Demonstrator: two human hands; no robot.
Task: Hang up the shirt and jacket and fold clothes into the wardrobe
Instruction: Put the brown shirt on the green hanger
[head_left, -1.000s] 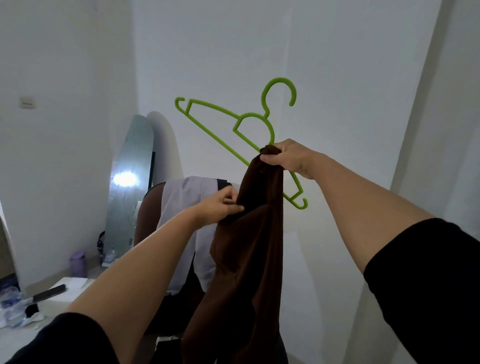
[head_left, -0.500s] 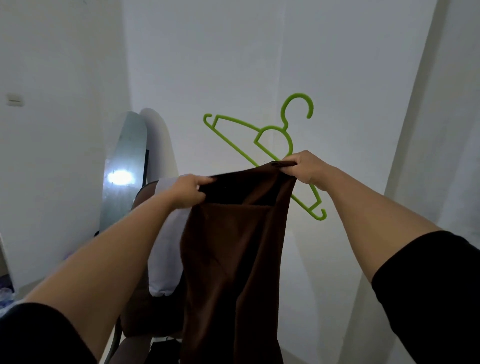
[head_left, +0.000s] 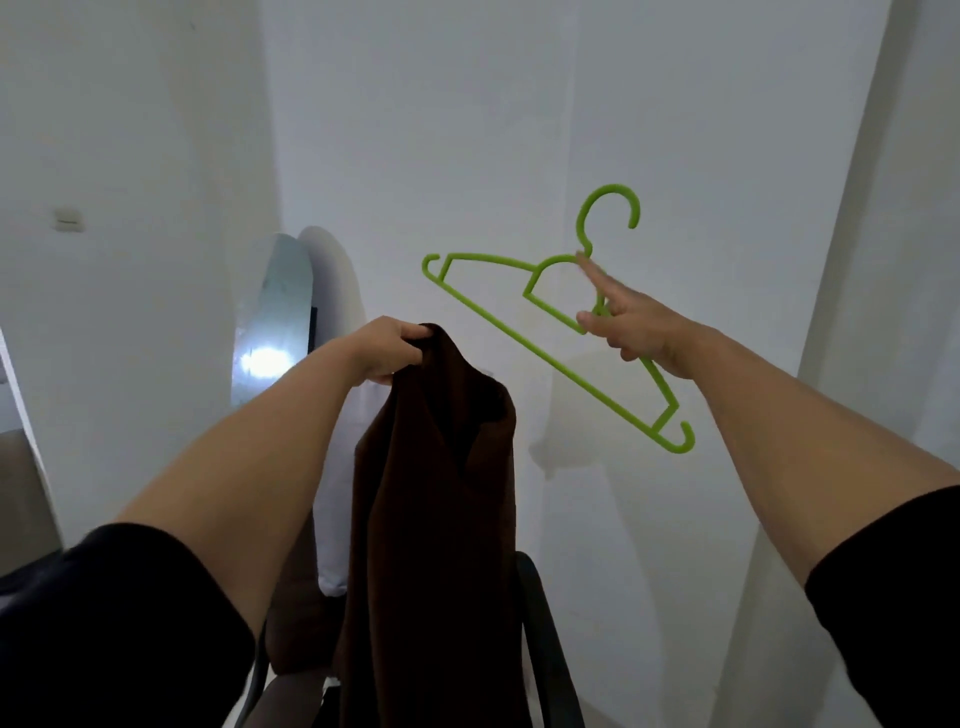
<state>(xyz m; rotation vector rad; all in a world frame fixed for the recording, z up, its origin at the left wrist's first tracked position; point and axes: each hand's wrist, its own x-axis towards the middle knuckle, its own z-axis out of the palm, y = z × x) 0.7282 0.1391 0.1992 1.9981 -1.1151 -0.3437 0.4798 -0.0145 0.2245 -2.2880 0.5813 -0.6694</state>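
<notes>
The left hand (head_left: 387, 353) grips the brown garment (head_left: 436, 519) by its top so it hangs open below. The right hand (head_left: 631, 332) holds the green hanger (head_left: 550, 353) tilted beside it, index finger extended, likely to feed one end inside.

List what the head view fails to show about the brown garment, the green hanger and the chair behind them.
- Brown garment: its hem is cut off by the bottom edge; whether it is the shirt or the jacket cannot be told.
- Green hanger: the right hand covers part of its neck, and the raised finger is motion-blurred.
- Chair: mostly hidden behind the garment and the left hand and forearm.
- Wardrobe: out of frame.
</notes>
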